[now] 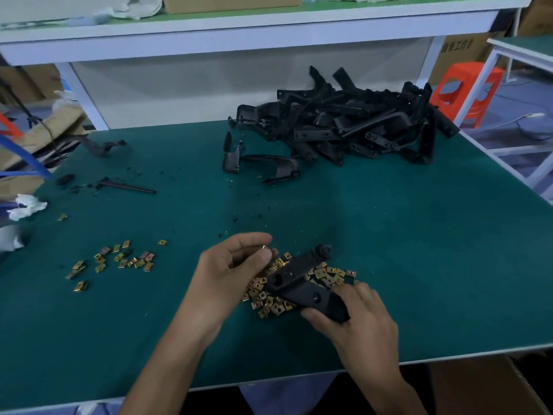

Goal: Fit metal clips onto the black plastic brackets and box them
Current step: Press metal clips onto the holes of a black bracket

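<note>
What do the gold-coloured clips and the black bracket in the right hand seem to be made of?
The clips, one pinched in the left hand, are likely thin stamped metal, yellowish plating; they glint and show sharp folded edges. The bracket in the right hand: probably moulded plastic, matte black, dull sheen, rounded moulded holes.

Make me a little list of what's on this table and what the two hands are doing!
left hand: pinches a small metal clip at its fingertips
right hand: grips a black bracket by one end
clip heap: lies under the held bracket
scattered clips: to the left, apart from the heap
bracket pile: at the far side of the green table
</note>
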Demonstrator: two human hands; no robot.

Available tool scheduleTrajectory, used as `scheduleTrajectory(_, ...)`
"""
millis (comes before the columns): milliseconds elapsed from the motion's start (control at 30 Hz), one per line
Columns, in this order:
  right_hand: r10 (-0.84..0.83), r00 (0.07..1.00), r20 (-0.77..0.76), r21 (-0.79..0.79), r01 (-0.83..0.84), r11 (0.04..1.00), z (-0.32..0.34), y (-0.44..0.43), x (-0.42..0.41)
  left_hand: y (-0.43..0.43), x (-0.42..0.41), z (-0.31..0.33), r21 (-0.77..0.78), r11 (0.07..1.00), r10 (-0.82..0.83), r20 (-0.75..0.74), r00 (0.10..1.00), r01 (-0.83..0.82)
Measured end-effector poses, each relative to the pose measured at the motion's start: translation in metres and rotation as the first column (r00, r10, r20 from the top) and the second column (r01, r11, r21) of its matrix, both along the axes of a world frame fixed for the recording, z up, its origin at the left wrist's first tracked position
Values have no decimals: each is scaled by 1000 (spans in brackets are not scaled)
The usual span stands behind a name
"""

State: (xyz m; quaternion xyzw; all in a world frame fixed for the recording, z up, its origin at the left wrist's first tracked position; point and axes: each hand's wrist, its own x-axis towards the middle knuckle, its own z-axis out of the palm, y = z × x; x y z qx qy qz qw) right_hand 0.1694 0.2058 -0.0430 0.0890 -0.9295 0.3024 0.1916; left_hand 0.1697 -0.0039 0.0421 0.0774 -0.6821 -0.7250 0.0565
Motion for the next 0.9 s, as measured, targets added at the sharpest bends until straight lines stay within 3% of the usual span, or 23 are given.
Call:
scheduleTrajectory(300,4,1000,-18,15,-4,1000,1,-2,1,-2,11,4,-9,994,-110,22,994,110)
scheduleTrajectory(567,2,1000,2,60,-2,998,2,-2,2,1,15,8,-84,993,-81,30,996,83)
scheduleTrajectory(900,16,1000,-10,78,-15,997,5,-2,4,3,13,10,-26,1000,6,76,997,-4)
